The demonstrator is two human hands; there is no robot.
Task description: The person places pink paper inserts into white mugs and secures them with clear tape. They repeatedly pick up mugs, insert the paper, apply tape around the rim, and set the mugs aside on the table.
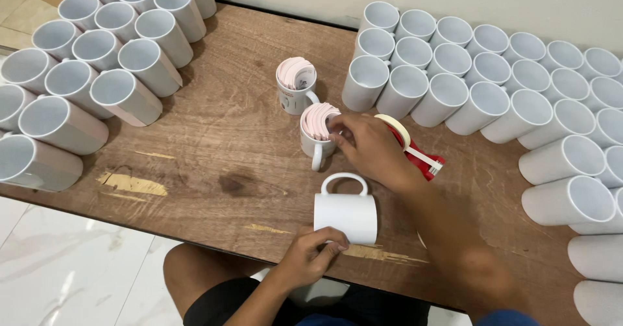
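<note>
A plain white mug (346, 214) lies on its side near the front edge of the wooden table (214, 138), handle pointing away from me. My left hand (310, 254) grips its rim end at the table edge. My right hand (370, 147) reaches into a second mug (316, 134) that stands upright and holds a stack of pink curved sheets (319, 120); the fingers touch those sheets. Behind it stands another mug (295, 86) filled with the same pink sheets.
A red tape dispenser (415, 151) with a pale tape roll lies just right of my right hand. Several white mugs stand packed at the back left (97, 73) and along the back right (493, 86). My bare knee (195, 274) is under the table edge.
</note>
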